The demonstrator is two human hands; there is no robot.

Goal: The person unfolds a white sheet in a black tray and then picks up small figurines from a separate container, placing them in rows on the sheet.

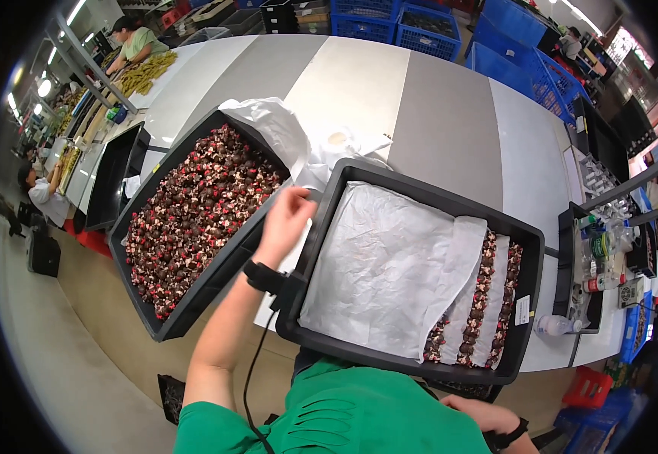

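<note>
Two trays: we see a left tray (pixel 164 318) of loose pieces and a right tray (pixel 529 303), paper-lined.
Left hand (pixel 283 223): loosely curled between them, holding nothing.
Right hand (pixel 488 416): near, low; grip unclear.

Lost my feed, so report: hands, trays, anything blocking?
Left hand open, reaching over loose-filled tray. Right hand low, behind paper-lined tray. Nothing between them.

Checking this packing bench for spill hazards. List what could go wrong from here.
1. The left tray, heaped with loose red and brown pieces, overhangs the table edge and could tip.
2. The left hand reaching between the trays could knock it.
3. The right tray also juts past the edge, so its sorted rows could slide.
</note>
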